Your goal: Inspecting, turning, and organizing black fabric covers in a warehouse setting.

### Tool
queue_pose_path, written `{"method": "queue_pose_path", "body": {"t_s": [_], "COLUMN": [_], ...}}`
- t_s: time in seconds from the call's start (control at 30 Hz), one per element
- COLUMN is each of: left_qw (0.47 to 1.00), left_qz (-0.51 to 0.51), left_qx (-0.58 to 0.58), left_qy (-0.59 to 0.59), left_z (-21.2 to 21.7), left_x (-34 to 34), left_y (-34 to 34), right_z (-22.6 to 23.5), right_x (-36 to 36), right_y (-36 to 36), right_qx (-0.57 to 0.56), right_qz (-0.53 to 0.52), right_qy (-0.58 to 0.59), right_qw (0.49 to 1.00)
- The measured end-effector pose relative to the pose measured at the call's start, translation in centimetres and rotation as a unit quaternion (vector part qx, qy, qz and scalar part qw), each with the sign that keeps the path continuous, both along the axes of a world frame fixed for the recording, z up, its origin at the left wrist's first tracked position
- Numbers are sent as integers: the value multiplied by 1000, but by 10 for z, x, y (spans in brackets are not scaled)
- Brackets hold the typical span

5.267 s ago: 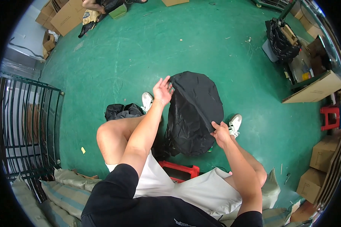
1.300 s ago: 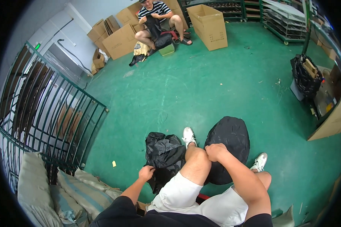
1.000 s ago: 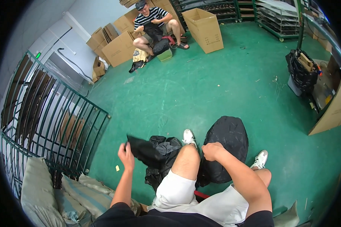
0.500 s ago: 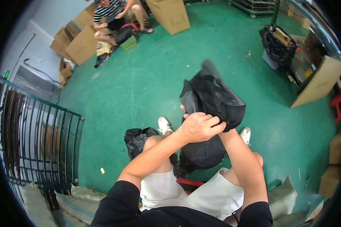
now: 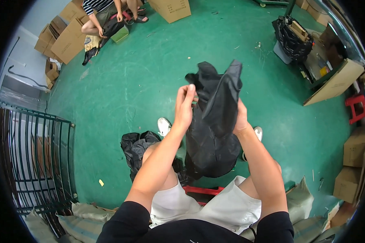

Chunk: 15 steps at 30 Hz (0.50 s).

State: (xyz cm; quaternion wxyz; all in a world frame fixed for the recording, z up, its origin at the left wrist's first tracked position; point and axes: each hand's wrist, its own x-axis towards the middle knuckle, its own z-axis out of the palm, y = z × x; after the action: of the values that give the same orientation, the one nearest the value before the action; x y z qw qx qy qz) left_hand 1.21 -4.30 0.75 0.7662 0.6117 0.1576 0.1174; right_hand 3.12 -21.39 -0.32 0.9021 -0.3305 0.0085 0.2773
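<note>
A limp black fabric bag stands raised between my hands in front of my knees, its loose upper flaps pointing away from me and its rounded lower end near my lap. At its left edge, my left hand has its fingers curled against the cloth, with the thumb raised. My right hand grips the right side; most of its fingers are hidden behind the fabric. More crumpled black fabric lies beside my left knee.
Under my white shorts shows a red stool. A green metal rack stands left, with stuffed sacks near it. Cartons and a red stool are right. Another person sits far left beside a large carton.
My hands have parted from their crossed position to opposite sides of the black bag. The bag has turned more upright, its flaps now standing up. The view has shifted slightly.
</note>
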Motion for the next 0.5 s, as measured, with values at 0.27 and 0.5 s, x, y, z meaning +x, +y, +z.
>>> {"method": "queue_pose_path", "body": {"t_s": [0.27, 0.5], "left_qw": [976, 952], "left_qz": [-38, -44], "left_qx": [-205, -288], "left_qy": [-63, -98], "left_z": [0, 6], "left_x": [8, 4], "left_y": [34, 63], "right_z": [-4, 22], "right_x": [2, 10], "right_y": [20, 23], "right_qx": [-74, 58], "right_qz": [52, -52], "right_qy": [69, 127], "right_qw": [994, 989]}}
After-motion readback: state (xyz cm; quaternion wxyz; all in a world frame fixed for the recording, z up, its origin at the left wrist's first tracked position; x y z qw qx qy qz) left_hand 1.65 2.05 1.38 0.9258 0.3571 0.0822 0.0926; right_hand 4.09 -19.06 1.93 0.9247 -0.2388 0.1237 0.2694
